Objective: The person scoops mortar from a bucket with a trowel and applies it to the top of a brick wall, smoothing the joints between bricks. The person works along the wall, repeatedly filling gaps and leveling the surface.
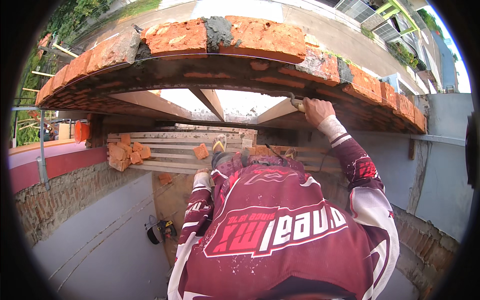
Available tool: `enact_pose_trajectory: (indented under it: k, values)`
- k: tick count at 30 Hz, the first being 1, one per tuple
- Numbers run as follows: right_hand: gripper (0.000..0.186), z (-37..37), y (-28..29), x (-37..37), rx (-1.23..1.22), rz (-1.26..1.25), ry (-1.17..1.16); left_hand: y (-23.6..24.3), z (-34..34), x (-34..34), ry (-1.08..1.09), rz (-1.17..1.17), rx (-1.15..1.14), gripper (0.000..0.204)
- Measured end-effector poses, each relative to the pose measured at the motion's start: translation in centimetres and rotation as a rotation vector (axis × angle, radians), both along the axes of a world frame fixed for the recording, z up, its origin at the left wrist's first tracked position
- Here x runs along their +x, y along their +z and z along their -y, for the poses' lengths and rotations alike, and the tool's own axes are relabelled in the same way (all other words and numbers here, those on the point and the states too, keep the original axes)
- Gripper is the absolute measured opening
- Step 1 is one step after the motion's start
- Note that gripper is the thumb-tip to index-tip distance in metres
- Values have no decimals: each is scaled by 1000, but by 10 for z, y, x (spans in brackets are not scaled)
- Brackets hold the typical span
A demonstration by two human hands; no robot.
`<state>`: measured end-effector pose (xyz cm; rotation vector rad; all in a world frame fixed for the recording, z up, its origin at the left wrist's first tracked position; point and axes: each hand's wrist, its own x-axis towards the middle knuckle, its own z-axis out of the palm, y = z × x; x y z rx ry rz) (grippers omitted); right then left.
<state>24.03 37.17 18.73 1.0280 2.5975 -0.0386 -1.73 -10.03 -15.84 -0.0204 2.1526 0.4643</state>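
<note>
My right hand (318, 111) is closed round the pale handle of a trowel (293, 98), held against the near face of the brick wall under its top courses. Most of the trowel's blade is hidden or too dark to make out. My left hand (202, 172) hangs low beside my thigh, and its fingers are mostly hidden by the sleeve. Along the wall's top runs a row of orange bricks (265, 37), with grey mortar (218, 33) in the joint left of the longest one. A thin string stretches along the near edge of the row.
Below the wall, slatted planks (170, 141) carry my sandalled feet and a pile of broken bricks (122, 151). An orange bucket (81, 131) stands at the left. Timber braces (207, 102) cross the opening under the bricks. A power tool (166, 229) lies far below; a street passes beyond.
</note>
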Motion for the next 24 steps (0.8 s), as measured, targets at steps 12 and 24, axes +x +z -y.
enact_pose_trajectory:
  k: [12, 24]
  values:
    - [19, -20, -12, 71, 82, 0, -159, 29, -25, -13, 44, 93, -20, 20]
    - [17, -58, -12, 166, 193, -3, -243, 81, -51, -15, -2, 25, 114, 29]
